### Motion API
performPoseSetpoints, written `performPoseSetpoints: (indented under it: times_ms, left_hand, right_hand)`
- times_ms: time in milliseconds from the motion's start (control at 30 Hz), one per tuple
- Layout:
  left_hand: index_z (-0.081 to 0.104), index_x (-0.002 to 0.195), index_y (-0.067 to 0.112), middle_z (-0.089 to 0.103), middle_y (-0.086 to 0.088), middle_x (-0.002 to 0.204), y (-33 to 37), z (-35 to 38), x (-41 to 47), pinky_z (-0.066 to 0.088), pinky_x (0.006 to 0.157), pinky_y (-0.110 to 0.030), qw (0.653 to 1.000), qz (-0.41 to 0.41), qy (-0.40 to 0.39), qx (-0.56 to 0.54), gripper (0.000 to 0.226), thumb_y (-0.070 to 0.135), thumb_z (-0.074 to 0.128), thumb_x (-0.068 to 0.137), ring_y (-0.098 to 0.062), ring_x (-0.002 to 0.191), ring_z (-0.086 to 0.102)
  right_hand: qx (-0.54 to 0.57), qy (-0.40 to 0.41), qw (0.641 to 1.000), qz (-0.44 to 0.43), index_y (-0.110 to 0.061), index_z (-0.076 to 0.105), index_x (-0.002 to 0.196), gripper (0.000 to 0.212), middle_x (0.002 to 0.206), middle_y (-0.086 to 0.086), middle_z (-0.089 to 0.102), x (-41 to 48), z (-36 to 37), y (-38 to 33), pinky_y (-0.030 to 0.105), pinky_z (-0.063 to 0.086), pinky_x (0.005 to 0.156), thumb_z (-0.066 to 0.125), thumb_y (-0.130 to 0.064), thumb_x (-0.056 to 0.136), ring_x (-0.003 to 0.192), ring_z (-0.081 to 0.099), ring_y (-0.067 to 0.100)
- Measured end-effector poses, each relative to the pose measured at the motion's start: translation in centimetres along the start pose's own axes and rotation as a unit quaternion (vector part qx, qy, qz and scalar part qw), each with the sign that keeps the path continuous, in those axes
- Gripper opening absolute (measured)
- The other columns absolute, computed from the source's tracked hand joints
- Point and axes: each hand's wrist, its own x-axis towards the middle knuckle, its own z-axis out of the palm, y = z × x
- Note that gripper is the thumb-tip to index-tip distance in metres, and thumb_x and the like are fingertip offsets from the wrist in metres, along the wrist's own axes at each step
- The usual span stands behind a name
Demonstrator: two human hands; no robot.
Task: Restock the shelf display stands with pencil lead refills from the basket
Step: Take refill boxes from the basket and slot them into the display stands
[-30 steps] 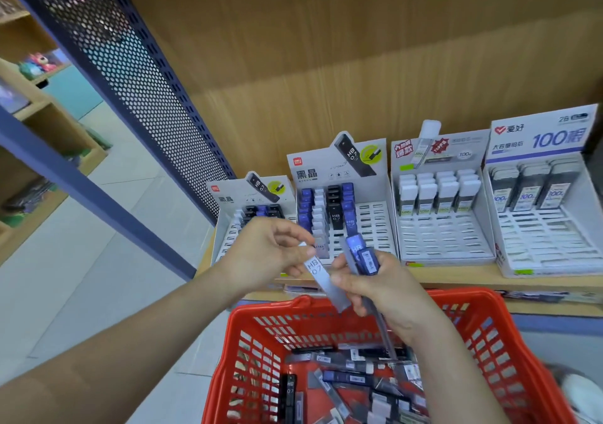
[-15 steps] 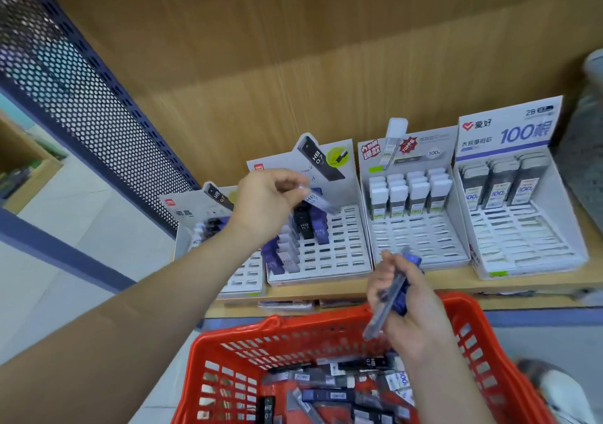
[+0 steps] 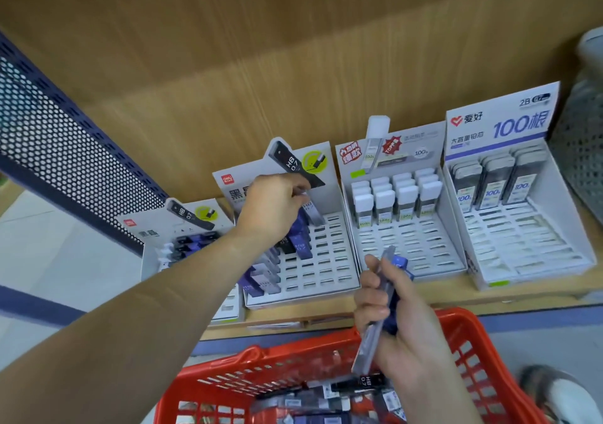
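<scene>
My left hand point(image 3: 274, 204) pinches a grey lead refill tube point(image 3: 311, 209), its lower end at the top rows of the second display stand point(image 3: 323, 260), which holds blue, black and grey tubes on its left side. Lower down, my right hand point(image 3: 401, 322) grips several refill tubes point(image 3: 380, 309), grey and blue, above the red basket point(image 3: 293, 368). More refill tubes point(image 3: 326, 404) lie loose in the basket.
A smaller stand point(image 3: 182, 227) sits at far left, partly behind my forearm. Two white stands point(image 3: 404, 221) point(image 3: 518, 214) to the right hold white-capped and grey boxes in their back rows. A perforated blue panel point(image 3: 65, 149) bounds the left; a mesh container point(image 3: 580, 149) stands at far right.
My left hand carried one grey tube from the right hand up to the second stand and now lowers it into the slots. The right hand stayed above the basket with its tubes.
</scene>
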Motion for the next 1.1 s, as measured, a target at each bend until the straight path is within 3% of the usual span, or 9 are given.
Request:
performPoseSetpoints:
  times_ms: [267,333,433,567,667,767,867,1000,1100]
  left_hand:
    - [0.075,0.099,0.011,0.073,-0.003,0.103,-0.5,0.6,0.3,0.046,0.087,-0.022,1.0,0.008,-0.003,-0.004,0.015,0.011,0.068,0.086,-0.017,0.098,0.065]
    - [0.076,0.093,0.008,0.073,-0.009,0.101,-0.6,1.1,0.4,0.05,0.086,-0.031,0.998,0.04,-0.025,0.033,0.014,0.005,0.065,0.086,-0.026,0.098,0.064]
    - [0.067,0.065,0.004,0.063,-0.015,0.071,-1.2,1.9,1.0,0.052,0.06,-0.039,0.987,0.101,-0.025,0.121,0.014,-0.009,0.068,0.07,-0.033,0.07,0.057]
    - [0.071,0.098,0.013,0.069,-0.01,0.092,-0.2,1.8,1.0,0.051,0.075,-0.038,0.989,0.066,-0.008,0.133,0.014,0.011,0.064,0.085,-0.031,0.09,0.061]
    - [0.069,0.106,0.021,0.068,-0.007,0.095,1.2,0.8,-0.2,0.05,0.075,-0.035,0.991,0.018,-0.007,0.13,0.019,0.02,0.059,0.089,-0.028,0.097,0.058]
    - [0.068,0.096,0.029,0.07,0.006,0.08,3.5,-0.7,-4.7,0.052,0.072,-0.03,0.988,-0.069,-0.127,-0.057,0.018,0.041,0.056,0.092,-0.019,0.081,0.064]
    - [0.06,0.108,0.041,0.07,0.008,0.075,5.6,-1.4,-10.6,0.055,0.074,-0.033,0.926,-0.118,-0.275,-0.231,0.036,0.065,0.053,0.082,-0.01,0.069,0.066]
    - [0.066,0.103,0.04,0.072,0.003,0.073,6.0,-0.7,-14.1,0.054,0.059,-0.032,0.916,-0.121,-0.213,-0.318,0.017,0.028,0.061,0.092,-0.019,0.058,0.065]
    - [0.074,0.089,0.027,0.066,-0.002,0.067,6.1,-0.5,-15.0,0.044,0.051,-0.02,0.893,-0.17,-0.155,-0.387,0.026,0.013,0.052,0.096,-0.012,0.051,0.054]
  right_hand:
    - [-0.015,0.013,1.0,0.003,-0.011,0.06,0.102,0.022,0.064,0.0,0.047,-0.2,0.0,0.2,0.016,0.032,0.029,0.063,-0.021,0.083,0.038,0.039,0.006]
    - [0.007,-0.002,1.0,-0.001,-0.011,0.061,0.101,0.043,0.064,0.001,0.049,0.0,-0.2,0.1,0.017,0.034,0.03,0.084,-0.017,0.064,0.039,0.041,0.007]
    - [0.03,-0.015,0.999,-0.018,-0.011,0.064,0.099,0.078,0.067,0.002,0.052,-0.1,0.0,-0.1,0.02,0.038,0.033,0.098,-0.011,0.03,0.043,0.043,0.01]
    - [0.013,0.014,0.999,-0.036,-0.011,0.06,0.099,0.02,0.067,0.002,0.05,-0.5,1.0,0.1,0.019,0.038,0.037,0.066,-0.019,0.081,0.047,0.042,0.009]
    - [0.005,0.028,0.998,-0.058,-0.011,0.057,0.086,0.015,0.066,0.001,0.048,-0.6,1.6,0.1,0.019,0.04,0.039,0.055,-0.022,0.096,0.048,0.042,0.01]
    - [0.007,0.044,0.995,-0.095,-0.01,0.053,0.079,0.026,0.061,0.001,0.048,-0.6,2.0,0.0,0.021,0.043,0.041,0.053,-0.027,0.1,0.047,0.045,0.011]
    - [-0.008,0.062,0.989,-0.133,-0.01,0.05,0.085,0.025,0.065,0.002,0.047,-0.2,1.8,-0.1,0.024,0.047,0.048,0.054,-0.031,0.099,0.051,0.048,0.013]
    - [-0.032,0.096,0.981,-0.165,-0.011,0.053,0.101,0.022,0.068,0.002,0.053,-0.4,1.8,0.2,0.028,0.05,0.053,0.059,-0.032,0.097,0.056,0.053,0.014]
    - [-0.095,0.141,0.964,-0.203,-0.012,0.06,0.102,0.016,0.074,0.005,0.059,-0.7,2.0,0.7,0.034,0.053,0.063,0.059,-0.028,0.097,0.063,0.059,0.016]
